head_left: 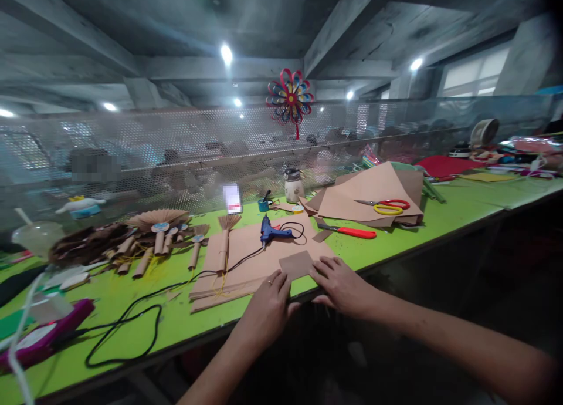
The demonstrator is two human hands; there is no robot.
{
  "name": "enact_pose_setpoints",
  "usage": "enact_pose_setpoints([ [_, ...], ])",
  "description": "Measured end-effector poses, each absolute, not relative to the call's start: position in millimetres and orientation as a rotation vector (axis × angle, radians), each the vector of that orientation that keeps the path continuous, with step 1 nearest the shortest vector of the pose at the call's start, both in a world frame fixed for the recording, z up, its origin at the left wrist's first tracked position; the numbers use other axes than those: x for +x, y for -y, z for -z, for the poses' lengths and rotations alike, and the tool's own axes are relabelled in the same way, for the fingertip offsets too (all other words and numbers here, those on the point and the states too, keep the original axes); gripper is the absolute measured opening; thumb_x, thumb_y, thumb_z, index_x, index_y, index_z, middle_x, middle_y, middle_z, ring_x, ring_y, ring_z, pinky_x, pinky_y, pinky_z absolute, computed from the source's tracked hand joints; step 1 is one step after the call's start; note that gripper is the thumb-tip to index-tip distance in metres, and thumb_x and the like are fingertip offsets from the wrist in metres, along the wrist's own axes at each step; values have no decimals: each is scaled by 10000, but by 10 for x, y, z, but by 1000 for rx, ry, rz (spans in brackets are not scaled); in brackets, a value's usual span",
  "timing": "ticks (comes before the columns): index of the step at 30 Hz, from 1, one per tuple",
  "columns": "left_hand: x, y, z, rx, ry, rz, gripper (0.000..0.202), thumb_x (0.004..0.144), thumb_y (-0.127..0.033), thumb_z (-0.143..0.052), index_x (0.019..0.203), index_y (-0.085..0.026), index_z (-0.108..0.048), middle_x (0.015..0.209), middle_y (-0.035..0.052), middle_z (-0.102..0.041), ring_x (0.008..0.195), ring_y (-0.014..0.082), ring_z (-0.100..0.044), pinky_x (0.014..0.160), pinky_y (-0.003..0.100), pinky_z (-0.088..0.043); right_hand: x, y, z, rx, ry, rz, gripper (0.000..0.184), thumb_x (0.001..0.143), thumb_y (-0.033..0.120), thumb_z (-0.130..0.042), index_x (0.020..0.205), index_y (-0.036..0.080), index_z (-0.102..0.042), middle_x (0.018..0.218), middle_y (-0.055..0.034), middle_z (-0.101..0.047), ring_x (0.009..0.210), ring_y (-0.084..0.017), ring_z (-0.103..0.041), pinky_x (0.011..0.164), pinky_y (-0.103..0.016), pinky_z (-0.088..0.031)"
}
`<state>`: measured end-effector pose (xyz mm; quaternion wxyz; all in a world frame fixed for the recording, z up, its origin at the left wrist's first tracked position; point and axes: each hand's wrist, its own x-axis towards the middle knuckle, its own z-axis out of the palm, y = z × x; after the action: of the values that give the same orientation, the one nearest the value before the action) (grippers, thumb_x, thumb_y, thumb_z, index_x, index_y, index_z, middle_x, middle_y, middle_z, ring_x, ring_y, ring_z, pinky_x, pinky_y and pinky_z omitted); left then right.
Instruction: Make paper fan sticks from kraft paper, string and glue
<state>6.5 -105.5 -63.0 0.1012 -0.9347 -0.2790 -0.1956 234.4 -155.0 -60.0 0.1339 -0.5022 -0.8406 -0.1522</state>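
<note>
A small brown paper rectangle [297, 263] lies on a stack of brown paper sheets [246, 258] at the near edge of the green table [440, 214]. My left hand [268, 308] rests at the table edge with its fingertips on the paper's near left corner, fingers curled and together. My right hand [341, 284] lies flat with fingers stretched out against the paper's right edge. A blue glue gun [269, 230] stands just behind the paper, its black cord [132, 323] trailing off to the left.
Red-handled scissors [389, 205] lie on larger brown sheets [373, 196] at the right, an orange utility knife [352, 231] in front. Folded paper fans [158, 226] and rolled handles lie at left. A perforated screen [176, 152] with a paper flower [290, 97] backs the table.
</note>
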Motion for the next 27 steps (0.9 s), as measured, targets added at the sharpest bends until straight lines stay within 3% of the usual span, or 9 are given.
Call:
enact_pose_setpoints([
  [6,40,1069,586,-2791,819,595,447,802,-264,-646,1197,-73,-561,1256,209,-579,1192,331,-522,997,478,-462,2417,1543,671,-1434,2371,349,593,867,495,-549,1274,65,-539,1295,-188,-552,1219,-335,-445,1026,-500,-363],
  [12,2,1097,565,-2828,839,663,454,815,-277,-627,1226,-97,-556,1262,198,-584,1204,322,-519,999,486,-460,2511,1533,761,-1354,2251,236,478,890,391,-556,1260,89,-547,1296,-163,-559,1236,-286,-455,1058,-462,-370],
  [18,-24,1087,564,-2885,906,719,431,844,-337,-589,1233,-154,-556,1276,165,-581,1218,307,-511,1005,490,-453,2494,1512,568,-1295,2089,199,214,918,262,-506,1073,149,-600,1185,-143,-584,1136,-243,-510,989,-426,-427],
  [21,-27,1080,564,-2932,977,776,390,868,-333,-554,1222,-169,-553,1277,150,-579,1215,285,-514,1021,480,-438,2358,1419,427,-1279,2251,275,188,884,209,-536,1053,145,-591,1114,-132,-600,1085,-251,-512,948,-427,-436],
  [27,-35,1062,524,-3098,1196,1136,368,882,-323,-532,1228,-200,-503,1214,127,-607,1121,235,-590,973,416,-486,2139,1198,264,-1272,2709,431,195,735,84,-600,922,105,-647,852,-122,-659,811,-246,-575,703,-337,-472],
])
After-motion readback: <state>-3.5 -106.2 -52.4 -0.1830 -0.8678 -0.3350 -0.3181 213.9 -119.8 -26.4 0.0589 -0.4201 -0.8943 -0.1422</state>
